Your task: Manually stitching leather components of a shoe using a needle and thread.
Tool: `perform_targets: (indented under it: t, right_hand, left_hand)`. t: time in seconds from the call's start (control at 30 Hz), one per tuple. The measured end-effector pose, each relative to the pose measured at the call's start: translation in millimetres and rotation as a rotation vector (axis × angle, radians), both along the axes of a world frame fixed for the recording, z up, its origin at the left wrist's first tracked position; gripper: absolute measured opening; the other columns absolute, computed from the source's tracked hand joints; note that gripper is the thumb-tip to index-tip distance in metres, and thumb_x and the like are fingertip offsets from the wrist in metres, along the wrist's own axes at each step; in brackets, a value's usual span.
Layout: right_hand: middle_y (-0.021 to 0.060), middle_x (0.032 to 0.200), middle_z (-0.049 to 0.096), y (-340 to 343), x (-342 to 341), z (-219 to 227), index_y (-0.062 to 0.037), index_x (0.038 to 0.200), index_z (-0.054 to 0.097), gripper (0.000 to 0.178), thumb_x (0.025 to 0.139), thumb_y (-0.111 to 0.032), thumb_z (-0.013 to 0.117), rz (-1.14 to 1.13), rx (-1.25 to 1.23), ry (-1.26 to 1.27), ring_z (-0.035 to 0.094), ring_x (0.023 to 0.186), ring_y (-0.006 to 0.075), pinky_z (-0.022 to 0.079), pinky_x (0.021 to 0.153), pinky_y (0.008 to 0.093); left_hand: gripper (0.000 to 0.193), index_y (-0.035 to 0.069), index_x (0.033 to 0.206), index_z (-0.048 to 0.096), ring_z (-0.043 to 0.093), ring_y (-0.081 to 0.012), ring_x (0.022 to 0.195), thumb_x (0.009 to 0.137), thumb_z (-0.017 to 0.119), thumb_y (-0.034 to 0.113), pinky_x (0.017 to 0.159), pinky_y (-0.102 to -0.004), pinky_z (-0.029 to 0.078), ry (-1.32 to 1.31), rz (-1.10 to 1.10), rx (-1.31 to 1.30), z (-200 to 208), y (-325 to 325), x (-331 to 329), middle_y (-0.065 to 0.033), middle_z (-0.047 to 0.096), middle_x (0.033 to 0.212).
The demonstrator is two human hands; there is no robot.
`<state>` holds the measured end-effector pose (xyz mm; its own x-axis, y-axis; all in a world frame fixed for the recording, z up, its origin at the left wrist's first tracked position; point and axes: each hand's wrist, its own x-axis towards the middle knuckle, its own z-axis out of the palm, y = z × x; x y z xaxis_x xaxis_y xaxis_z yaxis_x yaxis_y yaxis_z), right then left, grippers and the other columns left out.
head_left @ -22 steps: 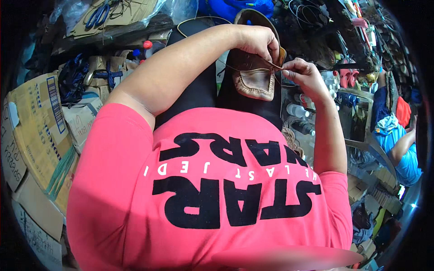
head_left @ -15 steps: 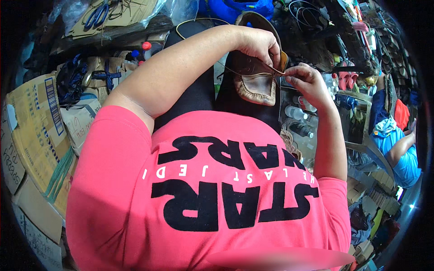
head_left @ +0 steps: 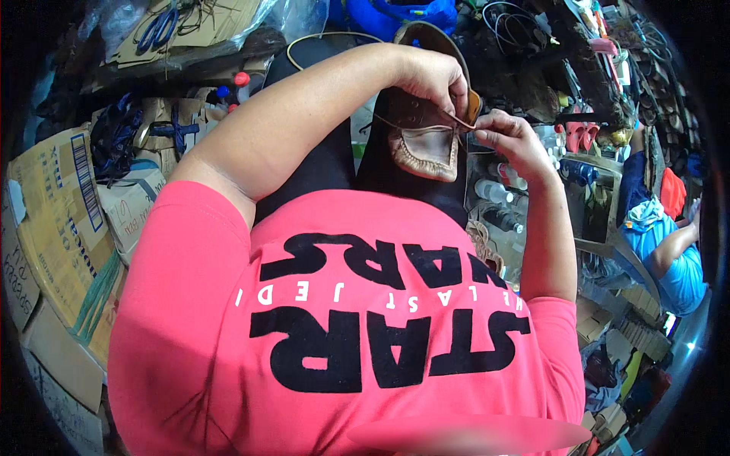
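A brown leather moccasin-style shoe (head_left: 426, 156) rests across my dark-trousered thigh, its gathered toe pointing toward me. My left hand (head_left: 435, 80) reaches over it from the left, thumb and fingers pinching the leather edge by the opening. Close beside it on the right, my right hand (head_left: 515, 144) is closed in a pinch at the end of that same edge. Whatever small thing lies between the right fingertips is too small to make out. A thin pale cord (head_left: 395, 124) runs to the shoe from the left.
Cardboard boxes (head_left: 61, 220) are stacked at my left. Blue-handled scissors (head_left: 158, 30) lie on cardboard at the upper left. Bottles (head_left: 494, 191) stand right of my leg, near pink-red shoes (head_left: 582, 135). Another person in a blue shirt (head_left: 665, 254) sits at far right.
Both hands keep their pinch on the leather edge. The right hand has shifted very slightly left, and the whole view has moved a little.
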<state>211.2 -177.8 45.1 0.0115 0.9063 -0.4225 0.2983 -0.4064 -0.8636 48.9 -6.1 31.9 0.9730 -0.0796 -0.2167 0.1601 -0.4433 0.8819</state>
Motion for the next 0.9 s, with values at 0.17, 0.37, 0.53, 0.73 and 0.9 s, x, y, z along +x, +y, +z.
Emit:
perform_targets:
  t: [0.17,0.37,0.53,0.73,0.9]
  right_hand:
    - [0.0000,0.088,0.056,2.4,2.2,9.1,-0.0029,0.098,0.068,0.016,0.083,-0.007,0.063,0.093,0.020,-0.103,0.053,0.085,0.0084,0.042,0.077,0.0228]
    - [-0.0017,0.083,0.060,7.5,-5.3,7.0,-0.0038,0.090,0.067,0.011,0.081,-0.009,0.066,0.009,-0.056,-0.013,0.053,0.078,0.0075,0.042,0.076,0.0228]
    - [-0.0036,0.083,0.060,5.4,7.1,-7.1,-0.0051,0.092,0.066,0.014,0.079,-0.013,0.068,-0.004,-0.050,0.046,0.052,0.082,0.0068,0.039,0.080,0.0236]
    - [-0.0041,0.085,0.061,7.5,20.7,-24.4,-0.0061,0.094,0.066,0.020,0.078,-0.018,0.070,0.021,-0.073,0.207,0.051,0.083,0.0074,0.038,0.082,0.0238]
    - [-0.0039,0.085,0.061,8.7,27.5,-35.9,-0.0052,0.097,0.066,0.021,0.079,-0.016,0.069,0.017,-0.122,0.349,0.051,0.080,0.0075,0.039,0.079,0.0232]
  left_hand:
    - [0.020,0.008,0.092,0.071,0.060,-0.0096,0.071,0.074,0.069,0.015,0.068,-0.0250,0.047,-0.011,0.002,0.006,3.9,-2.0,0.0,-0.0008,0.068,0.079]
    - [0.019,0.007,0.092,0.071,0.061,-0.0088,0.071,0.074,0.069,0.013,0.068,-0.0244,0.048,0.023,0.029,-0.022,-2.6,-2.2,4.7,-0.0009,0.068,0.079]
    - [0.020,0.006,0.093,0.070,0.061,-0.0087,0.072,0.075,0.069,0.012,0.069,-0.0243,0.048,-0.002,0.007,-0.030,-0.7,-1.7,3.4,-0.0015,0.068,0.081]
    - [0.021,0.006,0.094,0.070,0.061,-0.0089,0.074,0.075,0.070,0.012,0.070,-0.0243,0.048,-0.002,0.001,-0.040,-9.1,0.6,6.6,-0.0017,0.068,0.082]
    - [0.020,0.006,0.094,0.070,0.060,-0.0091,0.074,0.074,0.069,0.012,0.070,-0.0247,0.047,-0.014,-0.002,-0.001,-4.8,0.1,5.1,-0.0018,0.068,0.082]
